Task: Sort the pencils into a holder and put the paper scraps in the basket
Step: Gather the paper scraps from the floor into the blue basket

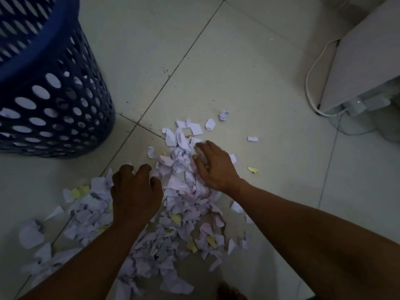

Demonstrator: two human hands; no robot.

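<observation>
a bare foot (pixel 229 291) shows at the bottom edge. the paper scraps (pixel 184 213), white with some yellow, lie heaped on the tiled floor (pixel 249 72). the left hand (pixel 135 191) rests palm-down on the heap, fingers bent; i cannot tell if it grips any. the right hand (pixel 214 167) curls its fingers round scraps at the far end. beyond, far left, stands the blue basket (pixel 32 59), apart from the heap.
</observation>
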